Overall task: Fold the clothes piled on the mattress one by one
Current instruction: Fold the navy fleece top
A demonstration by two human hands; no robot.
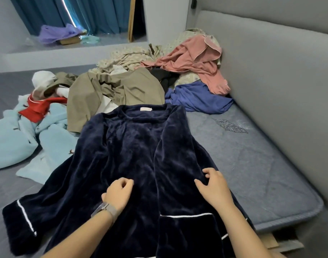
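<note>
- no text, number or brand could be read anywhere in the head view.
- the small pale label (145,109) sewn inside the collar of the navy fleece top (133,155) was too small and washed out to show any lettering.
- the stitched leaf motif (231,126) on the mattress (262,164) carried no words.
- the wristband (106,211) showed no legible marking.

your only view sits on your head, angled forward and down over the mattress (252,164), close above its near end, facing the far curtains (75,13) beyond it.
</note>
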